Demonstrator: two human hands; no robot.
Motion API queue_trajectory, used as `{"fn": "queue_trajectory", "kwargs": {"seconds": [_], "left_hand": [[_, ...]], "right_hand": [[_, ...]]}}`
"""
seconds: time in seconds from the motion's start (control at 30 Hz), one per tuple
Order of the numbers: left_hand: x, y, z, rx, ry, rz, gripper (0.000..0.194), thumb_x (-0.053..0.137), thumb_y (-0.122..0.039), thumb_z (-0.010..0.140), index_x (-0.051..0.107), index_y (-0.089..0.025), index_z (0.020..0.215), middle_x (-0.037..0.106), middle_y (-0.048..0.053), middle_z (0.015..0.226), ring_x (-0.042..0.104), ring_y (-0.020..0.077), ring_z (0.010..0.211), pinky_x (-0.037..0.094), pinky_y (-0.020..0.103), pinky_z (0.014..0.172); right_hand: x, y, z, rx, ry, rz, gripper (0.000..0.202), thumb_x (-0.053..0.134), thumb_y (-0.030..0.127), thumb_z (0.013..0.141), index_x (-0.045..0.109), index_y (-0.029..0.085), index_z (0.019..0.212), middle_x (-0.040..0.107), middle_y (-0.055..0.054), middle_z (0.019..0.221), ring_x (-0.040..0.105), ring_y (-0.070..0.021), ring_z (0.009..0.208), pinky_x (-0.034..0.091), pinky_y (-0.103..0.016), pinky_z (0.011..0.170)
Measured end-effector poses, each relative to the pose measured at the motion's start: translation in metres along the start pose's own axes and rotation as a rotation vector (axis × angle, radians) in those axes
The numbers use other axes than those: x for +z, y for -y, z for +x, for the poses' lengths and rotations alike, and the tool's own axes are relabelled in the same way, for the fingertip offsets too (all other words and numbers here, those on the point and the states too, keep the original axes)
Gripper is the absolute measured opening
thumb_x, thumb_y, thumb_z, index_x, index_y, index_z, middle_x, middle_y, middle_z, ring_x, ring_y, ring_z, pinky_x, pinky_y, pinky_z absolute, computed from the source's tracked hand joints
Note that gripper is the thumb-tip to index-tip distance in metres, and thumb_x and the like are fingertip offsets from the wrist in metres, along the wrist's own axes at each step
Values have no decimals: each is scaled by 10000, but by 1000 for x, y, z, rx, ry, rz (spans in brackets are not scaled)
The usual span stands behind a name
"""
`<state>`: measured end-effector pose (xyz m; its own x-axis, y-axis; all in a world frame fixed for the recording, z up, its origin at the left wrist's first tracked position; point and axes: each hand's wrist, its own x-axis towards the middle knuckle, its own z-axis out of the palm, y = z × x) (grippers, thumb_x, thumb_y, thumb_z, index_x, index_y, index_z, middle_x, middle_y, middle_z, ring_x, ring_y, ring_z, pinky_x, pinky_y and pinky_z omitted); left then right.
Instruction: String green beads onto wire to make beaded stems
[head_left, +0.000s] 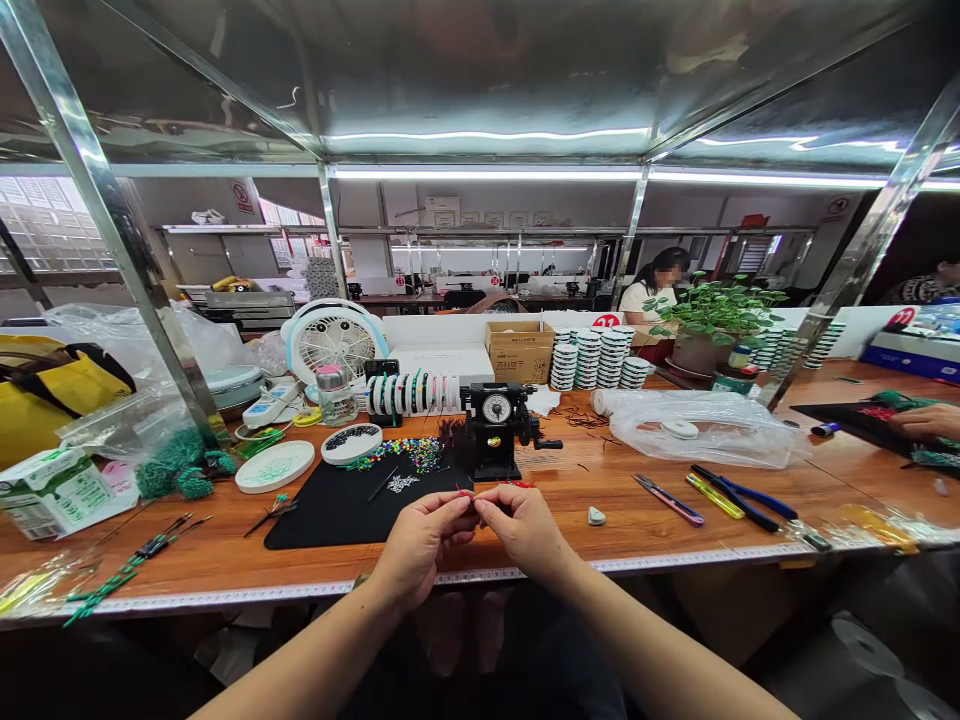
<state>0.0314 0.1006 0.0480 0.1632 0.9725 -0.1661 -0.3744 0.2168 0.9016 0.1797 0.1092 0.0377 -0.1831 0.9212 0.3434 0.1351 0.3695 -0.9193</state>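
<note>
Held both forearms low, slanting inward and forward across the front edge of the table [570, 550]. Had the left hand [415, 545] half curled, closed at thumb and forefinger on a thin red thread [465, 491], with the other fingers bent underneath. Had the right hand [529, 535] opposite, back upward, likewise pinched at thumb and forefinger over the same thread. Held the two sets of fingertips almost together, with the thread between them, near the right edge of a black mat [315, 520]. Could not tell the firmness of either pinch.

Crossed the ruler strip [637, 566] on the table edge with both hands. Faced a black winding machine [495, 430] just beyond the fingertips, leaving little room straight ahead. Saw silver beads [403, 484] near the left hand and coloured beads [420, 455] farther back; beside that hand, bare mat out to the left corner. Found open wood rightward, broken only by a small white lump [596, 517], as far as a cutter [667, 499] and blue pliers [739, 497].
</note>
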Motion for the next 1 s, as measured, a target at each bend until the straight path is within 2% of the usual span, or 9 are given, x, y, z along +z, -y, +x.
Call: {"fn": "queue_trajectory", "kwargs": {"seconds": [0.17, 0.3, 0.4, 0.53, 0.77, 0.9, 0.97, 1.0], "left_hand": [[1, 0, 0, -24, -14, -12, 194, 749, -196, 683, 675, -99, 833, 720, 93, 769, 676, 175, 723, 516, 230, 621], [1, 2, 2, -29, -42, -45, 165, 763, -166, 649, 673, -114, 776, 704, 52, 749, 643, 128, 658, 510, 227, 635], [1, 2, 5, -6, -60, -67, 152, 757, -176, 643, 662, -126, 751, 686, 30, 772, 624, 110, 694, 492, 209, 657], [3, 0, 7, 18, -45, -55, 166, 744, -226, 647, 629, -139, 729, 631, -2, 712, 574, 88, 654, 445, 189, 592], [9, -1, 12, 26, 91, 110, 159, 661, -259, 690, 542, -155, 701, 555, -12, 651, 532, 108, 619, 408, 229, 590], [8, -1, 14, 155, 138, 300, 158, 653, -281, 715, 556, -164, 672, 525, -17, 617, 471, 114, 580, 375, 242, 581], [1, -5, 13, 266, 129, 391, 115, 686, -266, 695, 617, -175, 711, 570, 16, 720, 504, 154, 710, 394, 276, 695], [-4, -6, 11, 366, 123, 480, 105, 693, -257, 693, 653, -190, 763, 593, 35, 802, 512, 181, 806, 386, 298, 779]], "right_hand": [[0, -3, -2, -23, -4, -54, 206, 553, 252, 814, 722, 135, 815, 705, -65, 772, 611, -169, 700, 453, -260, 640], [2, -5, -5, -157, -37, -211, 190, 534, 224, 834, 715, 167, 829, 680, -48, 758, 594, -156, 711, 439, -258, 668], [2, -5, -7, -220, -37, -299, 185, 529, 203, 832, 711, 171, 822, 652, -38, 724, 571, -142, 677, 422, -253, 654], [-2, -3, -6, -133, 2, -259, 180, 546, 213, 813, 703, 157, 744, 638, -22, 664, 541, -128, 614, 398, -237, 596], [-13, 4, 0, -14, 147, -50, 201, 558, 232, 784, 705, 138, 683, 597, 9, 562, 439, -90, 506, 321, -210, 493], [-16, 1, 2, 9, 195, -11, 209, 555, 226, 765, 693, 139, 634, 528, 33, 495, 374, -72, 475, 274, -203, 467], [-18, -1, 2, 98, 166, 35, 210, 577, 249, 741, 670, 134, 590, 514, 34, 473, 350, -64, 448, 261, -201, 445], [-20, -2, 2, 161, 143, 69, 208, 590, 268, 728, 662, 132, 588, 517, 33, 469, 333, -59, 426, 245, -201, 425]]}}
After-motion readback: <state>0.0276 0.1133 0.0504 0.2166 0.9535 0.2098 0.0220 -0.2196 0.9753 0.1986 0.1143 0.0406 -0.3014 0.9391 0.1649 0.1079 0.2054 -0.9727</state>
